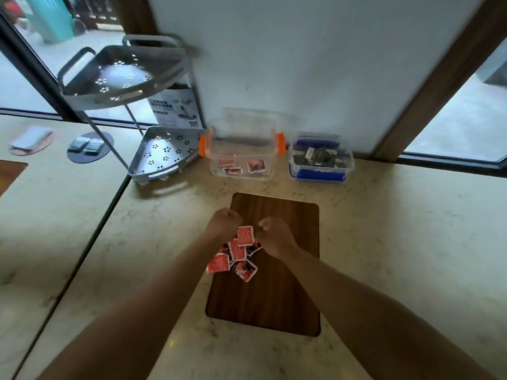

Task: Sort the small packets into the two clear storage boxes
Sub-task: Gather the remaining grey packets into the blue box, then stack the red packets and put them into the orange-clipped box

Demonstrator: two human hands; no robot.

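The left hand (223, 223) is curled into a loose fist over the wooden board (277, 297), its grip pressed together; whether it pinches a packet cannot be told, since the fingers fold away from the camera. The right hand (270, 235) is curled the same way just beside it, grip drawn in, with its thumb side touching or nearly touching the topmost red packet (245, 235), which sits between the two hands. That packet is nearly square, so no long axis shows; one edge tilts slightly off the board's edges.

Below the hands a small heap of red packets (236, 259) lies overlapping near the board's left edge, each turned at a different angle, the lowest left one hanging over the edge onto the desk (384, 229).

The board lies on the desk with its long axis running away from the person. At the desk's far edge, against the wall, stands a clear box with orange latches (242, 149), holding a few red packets flat on its floor. Just to its right, apart from it, stands a clear box with blue latches (321, 160), filled with dark packets. Left of the orange-latched box, a grey two-tier corner rack (164, 152) stands at the desk's far left corner.
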